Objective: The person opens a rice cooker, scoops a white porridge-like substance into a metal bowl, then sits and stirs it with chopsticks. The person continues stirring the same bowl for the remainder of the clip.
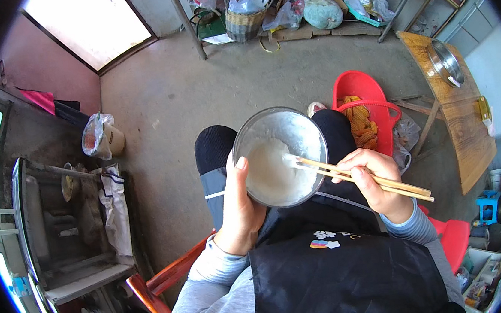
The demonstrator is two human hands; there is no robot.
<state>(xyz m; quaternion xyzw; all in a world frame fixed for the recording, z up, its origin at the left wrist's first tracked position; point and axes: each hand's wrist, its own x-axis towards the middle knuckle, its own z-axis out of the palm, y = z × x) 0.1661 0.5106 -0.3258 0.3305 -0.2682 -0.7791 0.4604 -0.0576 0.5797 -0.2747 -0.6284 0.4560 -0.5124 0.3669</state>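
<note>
My left hand (242,207) grips the near left side of a round metal bowl (299,122), its thumb over the rim. Pale, wet batter or flour paste (267,166) covers the bottom of the bowl, and whitish residue coats the inner wall. In my right hand (372,178) is a pair of wooden chopsticks (386,184). Their tips reach into the bowl and are coated with white paste at the edge of the batter. The bowl is above my lap, over a black apron (334,279).
A red plastic basket (381,132) holding orange-brown yarn-like material (360,123) stands by my right leg. Right of it is a wooden table (459,113) with a metal basin (445,63). A lined bucket (111,140) and a sink unit (71,219) are at left.
</note>
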